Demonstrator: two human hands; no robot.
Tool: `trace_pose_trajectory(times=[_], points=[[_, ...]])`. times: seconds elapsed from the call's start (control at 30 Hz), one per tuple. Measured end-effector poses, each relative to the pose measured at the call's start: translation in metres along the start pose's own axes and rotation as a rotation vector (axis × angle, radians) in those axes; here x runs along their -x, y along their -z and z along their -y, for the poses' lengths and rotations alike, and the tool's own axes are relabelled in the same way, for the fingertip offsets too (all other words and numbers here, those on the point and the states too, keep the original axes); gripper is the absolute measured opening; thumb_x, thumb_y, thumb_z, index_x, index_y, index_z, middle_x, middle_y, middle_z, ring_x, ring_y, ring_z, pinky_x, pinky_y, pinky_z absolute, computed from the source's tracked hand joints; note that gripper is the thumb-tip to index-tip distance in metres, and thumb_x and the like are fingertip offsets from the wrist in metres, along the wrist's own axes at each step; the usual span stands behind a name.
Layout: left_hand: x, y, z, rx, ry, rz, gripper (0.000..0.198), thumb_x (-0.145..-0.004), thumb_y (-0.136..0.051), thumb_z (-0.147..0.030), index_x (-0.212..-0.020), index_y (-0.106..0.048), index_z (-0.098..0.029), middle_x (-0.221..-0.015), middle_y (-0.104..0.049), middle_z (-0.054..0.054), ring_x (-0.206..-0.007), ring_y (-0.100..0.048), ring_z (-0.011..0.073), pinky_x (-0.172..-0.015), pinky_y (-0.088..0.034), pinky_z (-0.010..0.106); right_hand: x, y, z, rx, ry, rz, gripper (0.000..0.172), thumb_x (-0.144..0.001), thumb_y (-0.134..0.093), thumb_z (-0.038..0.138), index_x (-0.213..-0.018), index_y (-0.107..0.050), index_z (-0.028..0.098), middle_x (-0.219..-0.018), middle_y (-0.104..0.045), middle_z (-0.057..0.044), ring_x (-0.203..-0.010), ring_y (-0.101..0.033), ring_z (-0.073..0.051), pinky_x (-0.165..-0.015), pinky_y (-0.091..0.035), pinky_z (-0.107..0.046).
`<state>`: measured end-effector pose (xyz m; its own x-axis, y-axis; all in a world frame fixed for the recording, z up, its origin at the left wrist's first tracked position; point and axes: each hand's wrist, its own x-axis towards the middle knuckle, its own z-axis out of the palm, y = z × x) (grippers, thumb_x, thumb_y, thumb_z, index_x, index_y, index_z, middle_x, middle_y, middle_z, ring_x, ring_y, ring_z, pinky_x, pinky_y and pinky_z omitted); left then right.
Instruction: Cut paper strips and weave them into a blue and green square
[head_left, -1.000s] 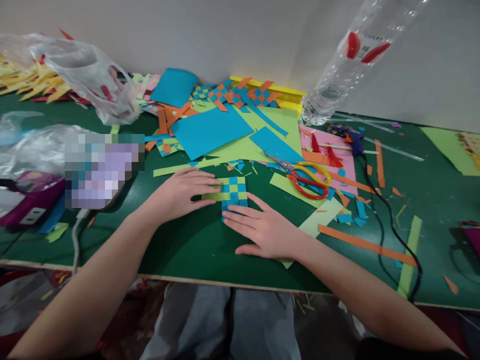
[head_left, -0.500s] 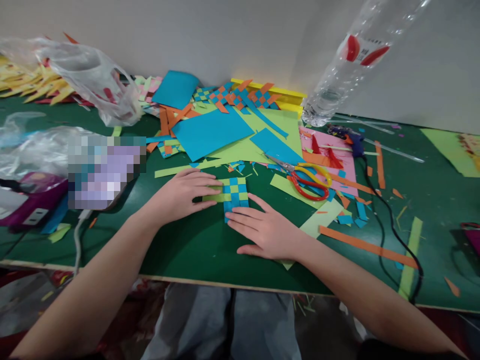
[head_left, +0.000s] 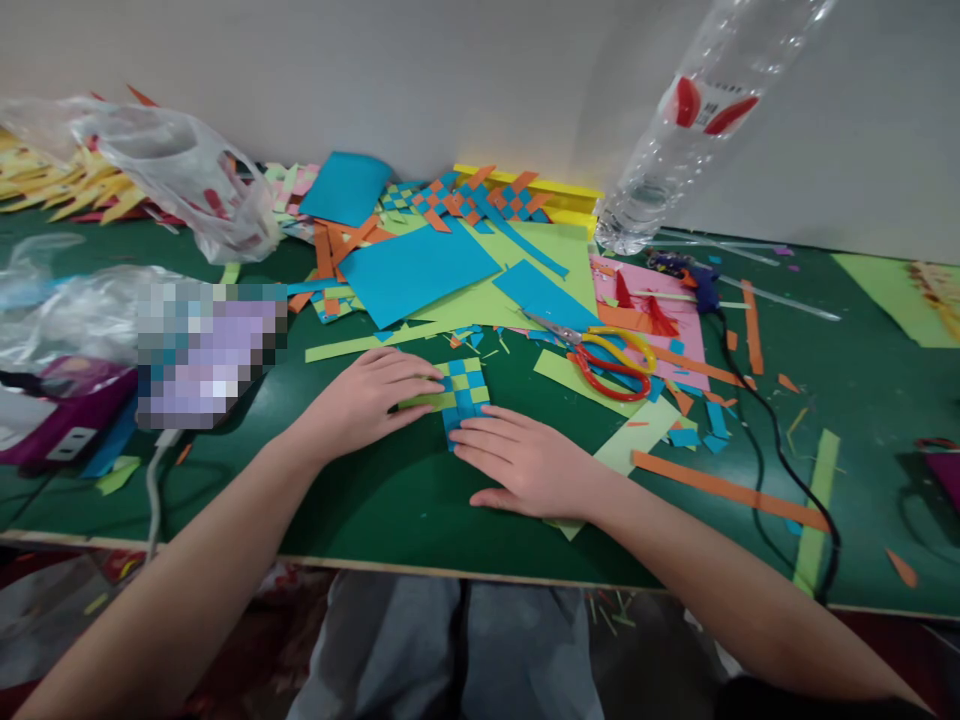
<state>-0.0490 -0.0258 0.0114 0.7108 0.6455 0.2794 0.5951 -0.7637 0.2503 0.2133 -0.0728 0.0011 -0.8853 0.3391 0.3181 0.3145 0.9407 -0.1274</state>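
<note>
A small woven paper piece (head_left: 466, 380) in blue and light green checks lies flat on the green table in front of me. Loose green strips run out of it to the left, and blue strips hang toward me. My left hand (head_left: 371, 400) rests over the green strip ends, fingers stretched out and thumb apart below. Over the lower blue ends lies my right hand (head_left: 525, 460), its fingers straight and thumb spread. The fingers partly cover the strip ends. Scissors (head_left: 611, 360) with red and yellow handles lie beyond my right hand.
Blue sheets (head_left: 416, 270), paper scraps and orange-blue woven pieces (head_left: 480, 195) pile up at the back. A clear plastic bottle (head_left: 675, 150) stands back right. A pixelated phone-like object (head_left: 214, 360) with a cable lies left, near plastic bags (head_left: 187, 180). A black cord (head_left: 780, 430) crosses the right.
My right index finger has come down from the weave's right edge toward the other fingers, onto the blue ends. My left hand stays on the green strips. The view has shifted slightly.
</note>
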Motion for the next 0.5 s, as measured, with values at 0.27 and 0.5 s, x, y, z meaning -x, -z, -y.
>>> trace_pose_trajectory(times=[0.27,0.5], points=[[-0.0004,-0.0026,-0.0029,0.013,-0.017,0.029,0.025,-0.098,-0.044,-0.027,-0.107,-0.067,-0.023,-0.119,-0.068,0.003,-0.111,-0.06,0.0183,-0.099,-0.043,0.037,0.0015,0.0014,-0.0001,-0.003,0.002,-0.031,0.046,-0.097,-0.042,0.046,-0.114,-0.064,0.009,-0.122,-0.067,-0.011,-0.118,-0.059,-0.022,-0.114,-0.034,-0.043],[-0.0016,-0.0064,-0.0043,0.044,-0.014,0.006,0.03,-0.098,-0.042,-0.024,-0.119,-0.062,-0.022,-0.126,-0.064,0.006,-0.116,-0.058,0.0184,-0.1,-0.045,0.038,0.0017,0.0072,0.0002,-0.035,0.008,-0.015,0.037,-0.096,-0.047,0.041,-0.103,-0.067,0.012,-0.114,-0.069,-0.01,-0.112,-0.061,-0.02,-0.112,-0.035,-0.042]])
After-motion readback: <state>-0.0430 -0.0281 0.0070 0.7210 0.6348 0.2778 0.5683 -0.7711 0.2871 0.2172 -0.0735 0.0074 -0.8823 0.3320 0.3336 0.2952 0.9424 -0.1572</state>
